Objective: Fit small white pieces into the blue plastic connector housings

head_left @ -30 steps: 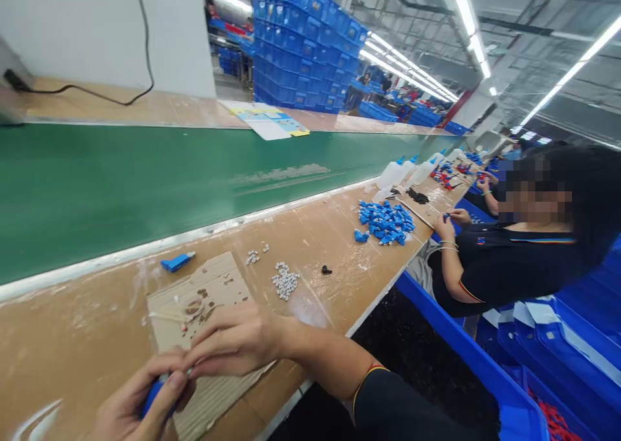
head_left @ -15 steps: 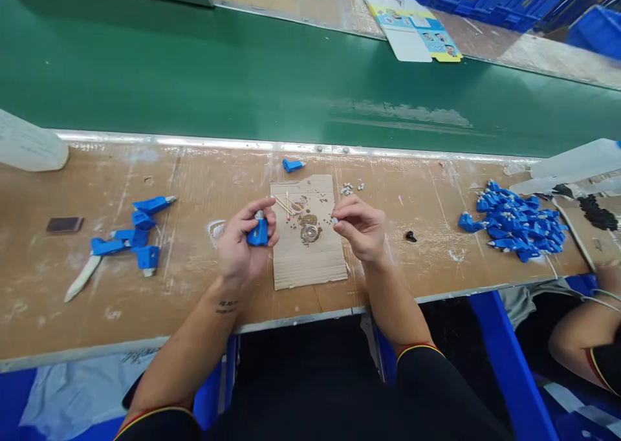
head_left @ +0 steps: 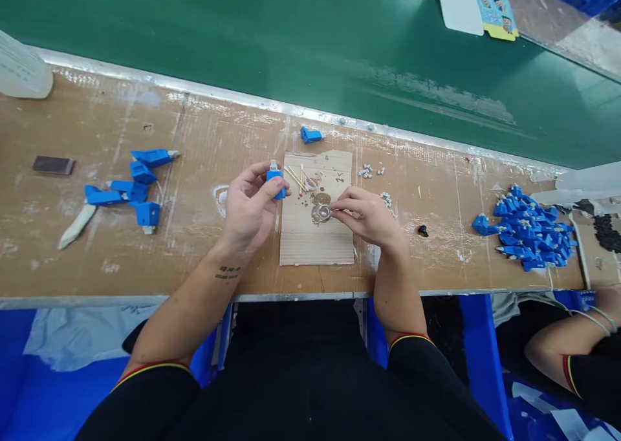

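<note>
My left hand (head_left: 252, 202) is closed around a blue plastic part (head_left: 275, 183), its pale grey tip pointing up and away from me. My right hand (head_left: 366, 215) reaches over the cardboard piece (head_left: 315, 247), thumb and forefinger pinched at a small round clear puddle or dish (head_left: 319, 213). A tiny pale piece seems to sit between those fingertips, mostly hidden now. Brown wet stains surround the round spot. Cotton swabs (head_left: 295, 177) lie on the cardboard's upper left. Small pale pieces (head_left: 367, 171) are scattered just beyond my right hand, with more (head_left: 387, 200) beside it.
Several blue parts (head_left: 145, 172) lie at left near a white blade-like tool (head_left: 77, 226) and a dark flat block (head_left: 53, 164). One blue part (head_left: 310, 135) lies behind the cardboard. A blue pile (head_left: 533, 231) and a black piece (head_left: 423, 231) are right. A co-worker's arm (head_left: 567, 331) shows there.
My right hand has lowered from above the cardboard's right edge to the round wet spot. My left hand has turned the blue part slightly. The camera view has tilted down.
</note>
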Available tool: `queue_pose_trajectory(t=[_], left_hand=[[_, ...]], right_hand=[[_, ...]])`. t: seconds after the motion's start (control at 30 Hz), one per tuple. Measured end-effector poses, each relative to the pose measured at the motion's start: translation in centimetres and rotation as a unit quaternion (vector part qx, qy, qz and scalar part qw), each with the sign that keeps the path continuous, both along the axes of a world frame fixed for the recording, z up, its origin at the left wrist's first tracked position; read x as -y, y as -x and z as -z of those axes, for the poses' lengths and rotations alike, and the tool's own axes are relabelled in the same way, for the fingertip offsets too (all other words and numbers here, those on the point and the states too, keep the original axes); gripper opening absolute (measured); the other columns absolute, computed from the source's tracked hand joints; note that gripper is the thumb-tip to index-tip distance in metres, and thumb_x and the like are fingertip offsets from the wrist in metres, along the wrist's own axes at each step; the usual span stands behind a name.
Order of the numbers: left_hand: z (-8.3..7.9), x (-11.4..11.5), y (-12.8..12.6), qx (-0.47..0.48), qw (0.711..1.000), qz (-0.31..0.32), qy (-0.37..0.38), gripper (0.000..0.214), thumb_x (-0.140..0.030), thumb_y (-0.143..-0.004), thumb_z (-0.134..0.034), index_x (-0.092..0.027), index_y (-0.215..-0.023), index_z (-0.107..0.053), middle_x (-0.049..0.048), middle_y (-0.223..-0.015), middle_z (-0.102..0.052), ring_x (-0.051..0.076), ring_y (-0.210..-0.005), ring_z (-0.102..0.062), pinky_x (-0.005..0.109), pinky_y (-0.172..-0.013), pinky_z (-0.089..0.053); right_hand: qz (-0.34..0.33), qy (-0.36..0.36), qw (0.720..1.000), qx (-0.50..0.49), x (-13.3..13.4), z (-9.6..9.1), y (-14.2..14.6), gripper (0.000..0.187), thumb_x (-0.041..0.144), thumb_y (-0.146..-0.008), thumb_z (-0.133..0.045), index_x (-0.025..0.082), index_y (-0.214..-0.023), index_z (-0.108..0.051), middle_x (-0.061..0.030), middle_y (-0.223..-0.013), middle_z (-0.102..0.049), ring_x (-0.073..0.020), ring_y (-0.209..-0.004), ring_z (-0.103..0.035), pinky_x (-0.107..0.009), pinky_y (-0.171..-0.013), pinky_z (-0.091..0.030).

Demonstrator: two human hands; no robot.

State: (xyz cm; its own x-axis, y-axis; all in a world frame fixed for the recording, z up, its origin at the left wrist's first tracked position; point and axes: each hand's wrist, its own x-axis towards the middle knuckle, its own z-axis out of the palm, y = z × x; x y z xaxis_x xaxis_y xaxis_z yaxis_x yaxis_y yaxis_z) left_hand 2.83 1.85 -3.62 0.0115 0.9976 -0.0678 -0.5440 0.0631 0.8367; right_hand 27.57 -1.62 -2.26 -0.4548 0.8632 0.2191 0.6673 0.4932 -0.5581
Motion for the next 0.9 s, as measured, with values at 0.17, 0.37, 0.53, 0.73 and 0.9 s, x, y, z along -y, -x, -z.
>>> queue_pose_trajectory(t=[0.17, 0.37, 0.53, 0.73, 0.9], left_hand=[[-0.3, 0.3, 0.0, -0.01, 1.0, 0.023, 0.009, 0.039, -0.037, -0.064, -0.103, -0.023, -0.093, -0.079, 0.0041, -0.097, -0.078, 0.018, -0.082, -0.073, 0.033, -0.075, -0.065], [-0.8, 0.5, -0.1, -0.009, 0.999, 0.025, 0.019, 0.037, -0.032, -0.063, -0.103, -0.023, -0.092, -0.081, 0.0031, -0.09, -0.078, 0.016, -0.081, -0.072, 0.028, -0.072, -0.061], [-1.2, 0.5, -0.4, -0.006, 0.999, 0.02, 0.034, 0.038, -0.03, -0.057, -0.104, -0.023, -0.087, -0.082, 0.0019, -0.088, -0.078, 0.014, -0.077, -0.071, 0.024, -0.069, -0.059], [-1.1, 0.5, -0.5, 0.005, 0.999, 0.021, 0.027, 0.036, -0.027, -0.058, -0.103, -0.022, -0.087, -0.082, 0.002, -0.09, -0.079, 0.014, -0.079, -0.073, 0.024, -0.071, -0.06], [-0.7, 0.7, -0.2, -0.01, 0.999, 0.046, 0.011, 0.037, -0.033, -0.068, -0.101, -0.02, -0.095, -0.079, 0.0038, -0.094, -0.079, 0.017, -0.079, -0.075, 0.031, -0.075, -0.066]], right_hand=[[0.018, 0.017, 0.999, 0.039, 0.0, 0.2, 0.5, 0.02, 0.03, -0.104, -0.064, 0.026, -0.106, -0.084, -0.0052, -0.092, -0.073, -0.0181, -0.085, -0.068, -0.031, -0.075, -0.052], [0.032, 0.036, 0.998, 0.043, 0.0, 0.1, 0.5, 0.019, 0.03, -0.103, -0.066, 0.027, -0.104, -0.085, -0.0049, -0.091, -0.073, -0.018, -0.084, -0.067, -0.031, -0.074, -0.052], [0.033, 0.06, 0.997, 0.028, -0.1, -0.1, 0.6, 0.018, 0.028, -0.101, -0.068, 0.027, -0.103, -0.086, -0.0046, -0.091, -0.074, -0.0176, -0.081, -0.067, -0.032, -0.075, -0.053], [0.031, 0.056, 0.998, 0.005, -0.1, 0.0, 0.9, 0.017, 0.027, -0.1, -0.069, 0.028, -0.099, -0.086, -0.0037, -0.089, -0.075, -0.0166, -0.079, -0.067, -0.032, -0.075, -0.055], [0.088, -0.045, 0.984, -0.147, 0.3, -1.0, -0.1, 0.009, 0.036, -0.096, -0.077, 0.032, -0.098, -0.084, -0.0002, -0.084, -0.073, -0.0145, -0.07, -0.063, -0.032, -0.062, -0.053]])
